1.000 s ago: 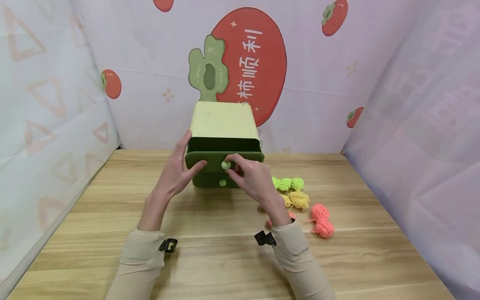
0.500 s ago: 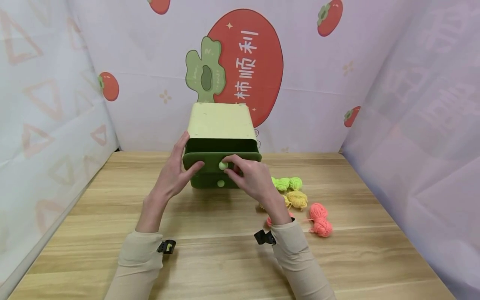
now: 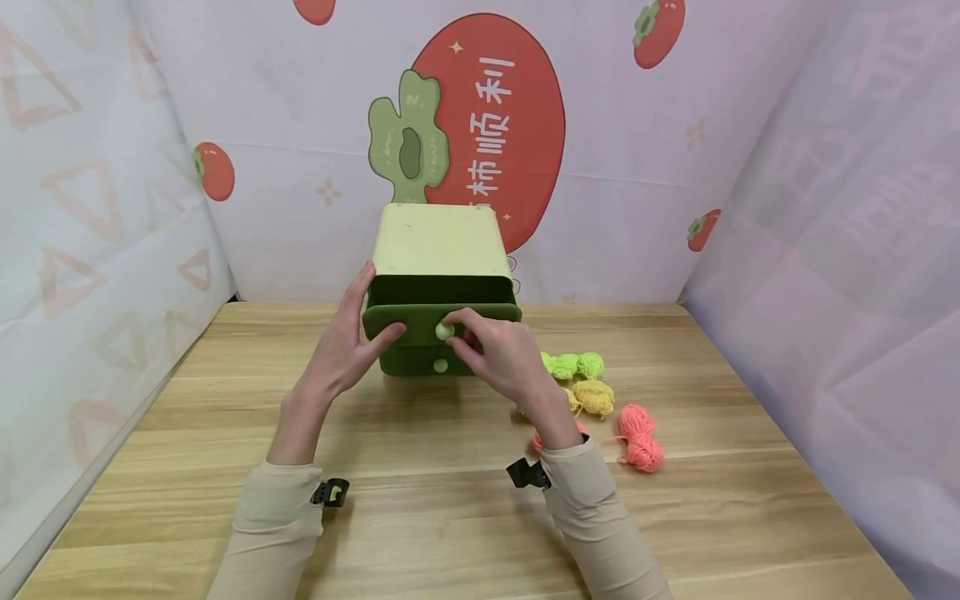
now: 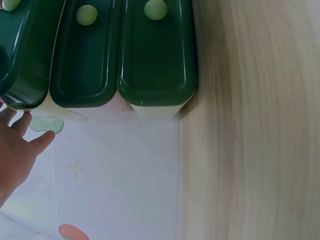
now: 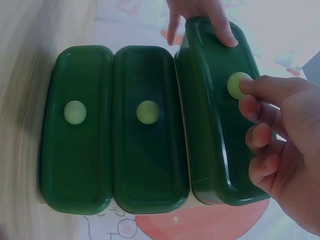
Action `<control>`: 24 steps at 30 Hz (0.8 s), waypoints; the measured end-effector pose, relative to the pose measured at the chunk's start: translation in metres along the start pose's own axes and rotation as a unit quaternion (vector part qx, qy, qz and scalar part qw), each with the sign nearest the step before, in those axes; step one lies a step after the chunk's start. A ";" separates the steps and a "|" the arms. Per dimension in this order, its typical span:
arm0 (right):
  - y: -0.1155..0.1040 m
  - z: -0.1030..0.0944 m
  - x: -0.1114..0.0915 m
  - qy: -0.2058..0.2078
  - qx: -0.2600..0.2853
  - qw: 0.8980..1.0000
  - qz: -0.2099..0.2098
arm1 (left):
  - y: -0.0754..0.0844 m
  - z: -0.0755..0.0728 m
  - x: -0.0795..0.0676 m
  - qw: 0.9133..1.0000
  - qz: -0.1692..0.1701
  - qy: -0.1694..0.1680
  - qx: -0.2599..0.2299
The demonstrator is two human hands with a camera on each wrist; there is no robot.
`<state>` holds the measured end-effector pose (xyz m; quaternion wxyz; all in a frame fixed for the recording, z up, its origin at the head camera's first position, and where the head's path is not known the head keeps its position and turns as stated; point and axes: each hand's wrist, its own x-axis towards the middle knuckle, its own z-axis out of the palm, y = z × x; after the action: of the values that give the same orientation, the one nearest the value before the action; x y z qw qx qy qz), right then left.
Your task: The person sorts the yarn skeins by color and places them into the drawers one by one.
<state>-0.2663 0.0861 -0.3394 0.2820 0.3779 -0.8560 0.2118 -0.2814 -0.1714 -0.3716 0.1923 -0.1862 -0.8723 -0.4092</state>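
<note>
A small cabinet with a cream top (image 3: 442, 242) and dark green drawers stands at the back of the table. Its top drawer (image 3: 491, 314) is pulled partway out, leaving a dark gap under the cream top. My right hand (image 3: 510, 354) pinches the round pale green knob (image 5: 237, 86) of that drawer between thumb and index finger. On the left side my left hand (image 3: 341, 346) has its fingers straight along the cabinet, while its thumb rests on the drawer front. Both lower drawers, the middle one (image 5: 150, 165) and the bottom one (image 5: 77, 165), are closed.
Right of the cabinet lie small yarn balls: green yarn (image 3: 577, 365), yellow yarn (image 3: 595, 398) and pink yarn (image 3: 640, 437). My right forearm partly hides some of them. Behind the wooden table (image 3: 427, 517) hangs a printed cloth backdrop (image 3: 622, 217).
</note>
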 end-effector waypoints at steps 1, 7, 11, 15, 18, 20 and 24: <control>0.000 -0.001 0.000 -0.001 0.002 1.000 0.003 | 0.000 0.000 0.000 1.000 0.000 -0.001 0.000; 0.006 -0.009 -0.002 -0.001 0.005 1.000 0.015 | 0.000 0.000 0.000 1.000 -0.009 -0.006 0.001; 0.013 -0.016 -0.004 0.003 0.013 1.000 0.011 | -0.001 0.000 -0.001 1.000 -0.011 -0.006 0.003; 0.022 -0.029 -0.008 0.014 0.037 0.999 0.013 | -0.001 0.000 0.000 1.000 -0.012 -0.007 0.006; 0.029 -0.040 -0.012 0.029 0.052 0.998 0.031 | 0.000 0.000 0.000 1.000 -0.011 -0.008 0.006; 0.033 -0.047 -0.015 0.035 0.053 0.997 0.046 | 0.000 -0.001 0.001 1.000 -0.010 -0.009 0.007; 0.041 -0.055 -0.018 0.041 0.046 0.996 0.069 | 0.000 -0.001 0.001 1.000 -0.010 -0.011 0.008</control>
<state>-0.2703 0.1529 -0.3159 0.2838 0.3214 -0.8572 0.2853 -0.2822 -0.1721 -0.3706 0.1798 -0.1801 -0.8795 -0.4022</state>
